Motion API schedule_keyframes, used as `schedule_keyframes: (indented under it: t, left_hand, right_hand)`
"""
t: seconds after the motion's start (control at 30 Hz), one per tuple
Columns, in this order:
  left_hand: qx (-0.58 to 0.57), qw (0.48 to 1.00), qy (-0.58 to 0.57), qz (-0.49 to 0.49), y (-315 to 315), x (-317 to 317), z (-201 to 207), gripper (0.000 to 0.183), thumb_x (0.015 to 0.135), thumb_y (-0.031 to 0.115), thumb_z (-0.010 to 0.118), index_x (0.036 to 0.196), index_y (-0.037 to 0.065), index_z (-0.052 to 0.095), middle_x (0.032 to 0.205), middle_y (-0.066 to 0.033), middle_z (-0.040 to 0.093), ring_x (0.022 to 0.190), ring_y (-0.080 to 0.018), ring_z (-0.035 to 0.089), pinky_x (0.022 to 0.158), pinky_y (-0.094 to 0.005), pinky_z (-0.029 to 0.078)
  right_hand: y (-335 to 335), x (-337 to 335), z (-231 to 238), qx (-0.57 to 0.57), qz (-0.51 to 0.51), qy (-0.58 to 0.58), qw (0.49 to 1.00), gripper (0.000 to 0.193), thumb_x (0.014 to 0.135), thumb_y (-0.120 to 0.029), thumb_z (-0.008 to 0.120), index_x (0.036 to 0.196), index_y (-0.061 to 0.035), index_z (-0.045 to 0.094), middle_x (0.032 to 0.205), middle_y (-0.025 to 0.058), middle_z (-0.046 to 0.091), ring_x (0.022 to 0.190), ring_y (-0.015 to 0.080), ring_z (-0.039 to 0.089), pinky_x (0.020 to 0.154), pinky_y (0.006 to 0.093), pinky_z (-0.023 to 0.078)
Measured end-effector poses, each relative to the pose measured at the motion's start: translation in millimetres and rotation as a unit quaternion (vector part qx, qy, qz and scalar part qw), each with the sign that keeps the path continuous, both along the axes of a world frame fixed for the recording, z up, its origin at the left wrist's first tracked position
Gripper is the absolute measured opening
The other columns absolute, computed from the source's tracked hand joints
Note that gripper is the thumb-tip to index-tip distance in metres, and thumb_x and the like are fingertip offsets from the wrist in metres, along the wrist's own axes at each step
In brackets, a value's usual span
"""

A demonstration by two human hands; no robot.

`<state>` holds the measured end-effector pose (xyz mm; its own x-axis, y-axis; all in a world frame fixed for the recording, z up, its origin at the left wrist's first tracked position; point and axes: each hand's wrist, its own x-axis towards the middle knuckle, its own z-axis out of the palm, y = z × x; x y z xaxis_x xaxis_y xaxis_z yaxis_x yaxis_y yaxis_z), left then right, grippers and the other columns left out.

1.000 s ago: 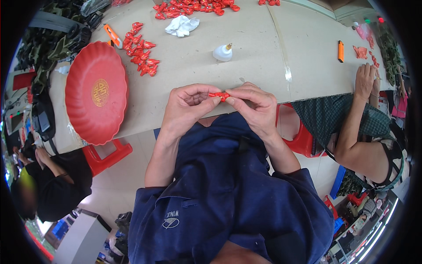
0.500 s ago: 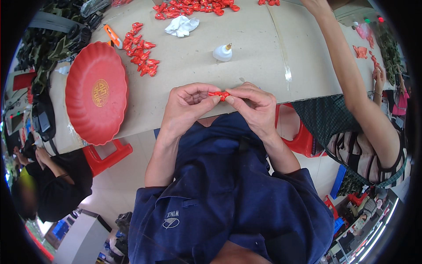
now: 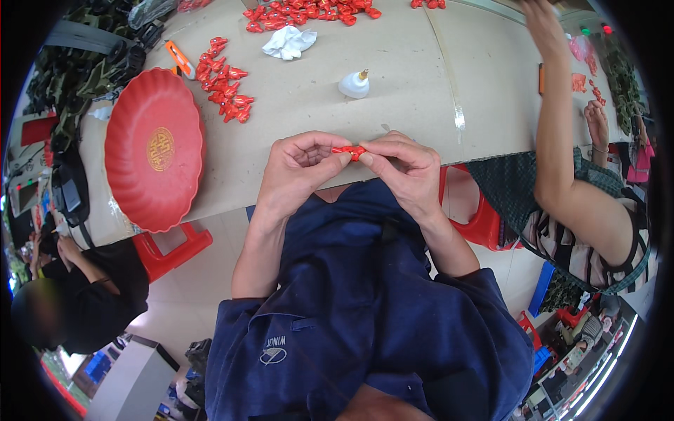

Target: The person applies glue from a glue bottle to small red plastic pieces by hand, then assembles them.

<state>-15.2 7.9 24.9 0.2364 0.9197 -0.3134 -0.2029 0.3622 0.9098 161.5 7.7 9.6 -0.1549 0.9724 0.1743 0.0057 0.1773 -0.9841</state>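
Near the table's front edge, a small shiny red plastic piece [image 3: 357, 152] is pinched between both my hands. My left hand [image 3: 296, 168] grips its left end between thumb and forefinger. On its other end, my right hand [image 3: 407, 167] closes thumb and fingertips. The fingers cover much of the piece, so its full shape is hidden. Beyond my hands stands a small white bottle [image 3: 354, 85] with a brass-coloured tip. Similar red pieces [image 3: 226, 90] lie in a loose line to the left, and a larger pile [image 3: 309, 12] sits at the far edge.
A red scalloped tray [image 3: 126, 168] rests on the table [image 3: 400, 77] at left. Behind it lie an orange utility knife [image 3: 180, 59] and a crumpled white tissue [image 3: 289, 43]. A co-worker's arm [image 3: 558, 133] reaches over the table at right. Red stools [image 3: 172, 249] stand below.
The co-worker's raised arm at the right has swung further right, and their other hand has shifted slightly. My hands and the red piece look the same.
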Motion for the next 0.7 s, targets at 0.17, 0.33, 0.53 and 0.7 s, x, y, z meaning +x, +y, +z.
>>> schedule_keyframes:
  t: [0.17, 0.33, 0.53, 0.7]
  left_hand:
    - [0.006, 1.0, -0.008, 0.0, -0.1, -0.2, -1.3, 0.015, 0.08, 0.0, 0.06, 0.095, 0.0, 0.063, 0.081, -0.0033, 0.065, 0.069, -0.0041, 0.058, 0.051, -0.0183, 0.05]
    - [0.006, 1.0, -0.009, 0.0, 0.0, 0.2, -0.7, 0.016, 0.08, 0.0, 0.06, 0.095, 0.0, 0.063, 0.081, -0.0033, 0.065, 0.069, -0.0042, 0.058, 0.05, -0.0185, 0.05]
    - [0.002, 1.0, -0.007, -0.001, 0.3, 0.5, -3.0, 0.016, 0.08, 0.0, 0.06, 0.095, 0.0, 0.063, 0.081, -0.0028, 0.065, 0.067, -0.0035, 0.057, 0.048, -0.0182, 0.05]
    - [0.003, 1.0, -0.001, -0.003, 0.2, 0.2, 0.7, 0.016, 0.08, 0.001, 0.06, 0.095, 0.0, 0.063, 0.08, -0.0025, 0.064, 0.067, -0.0028, 0.057, 0.048, -0.0179, 0.05]
  right_hand:
    - [0.4, -0.3, 0.7, -0.001, 0.002, -0.002, 1.0, 0.014, 0.073, 0.002, 0.067, 0.087, 0.0001, 0.068, 0.074, 0.0075, 0.065, 0.066, 0.0114, 0.057, 0.059, 0.0223, 0.043]
    - [-0.1, 0.5, 1.7, -0.006, 0.002, -0.004, 1.0, 0.014, 0.073, 0.002, 0.066, 0.087, 0.0003, 0.068, 0.074, 0.0075, 0.065, 0.066, 0.0115, 0.057, 0.06, 0.0223, 0.043]
    - [0.5, 0.6, -0.4, -0.002, 0.002, -0.003, 1.0, 0.014, 0.073, 0.002, 0.066, 0.088, 0.0006, 0.067, 0.074, 0.0077, 0.065, 0.066, 0.0115, 0.057, 0.059, 0.0223, 0.043]
    - [0.2, 0.4, 1.5, -0.008, 0.003, 0.001, 1.0, 0.014, 0.073, 0.002, 0.066, 0.088, 0.0007, 0.068, 0.074, 0.0079, 0.065, 0.066, 0.0114, 0.057, 0.059, 0.0219, 0.043]
